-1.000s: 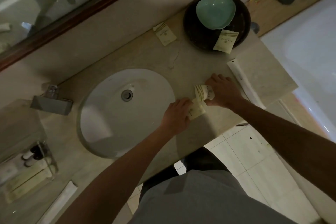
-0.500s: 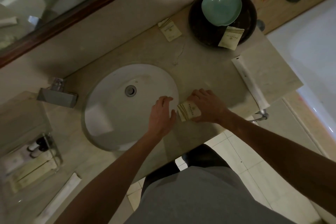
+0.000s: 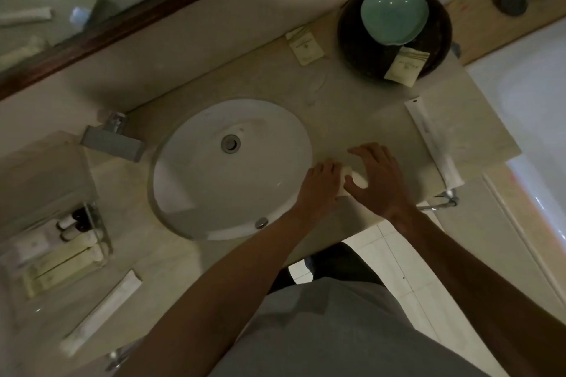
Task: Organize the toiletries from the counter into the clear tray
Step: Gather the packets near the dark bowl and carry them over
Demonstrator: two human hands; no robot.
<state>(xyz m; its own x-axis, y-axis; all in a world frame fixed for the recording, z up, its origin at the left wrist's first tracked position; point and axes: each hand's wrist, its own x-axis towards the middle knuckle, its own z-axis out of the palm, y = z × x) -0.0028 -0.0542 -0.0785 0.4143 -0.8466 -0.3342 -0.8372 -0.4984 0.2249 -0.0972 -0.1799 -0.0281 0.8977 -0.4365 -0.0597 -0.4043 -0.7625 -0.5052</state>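
Observation:
A small cream sachet lies on the counter just right of the sink, mostly covered. My left hand grips its left end with curled fingers. My right hand presses on its right end, fingers spread. The clear tray stands at the far left and holds small bottles and cream packets. A second sachet lies near the back wall. A third sachet rests on the dark round plate. One long white packet lies at the counter's right end, another long white packet below the tray.
The white sink fills the middle of the counter, with the tap at its left. A green apple-shaped dish sits on the dark plate. A mirror runs along the back. The counter's front edge is right under my wrists.
My right hand drew the sachet back toward the sink's rim and laid it down. My left hand, flat beside it half a second ago, has closed onto its left end.

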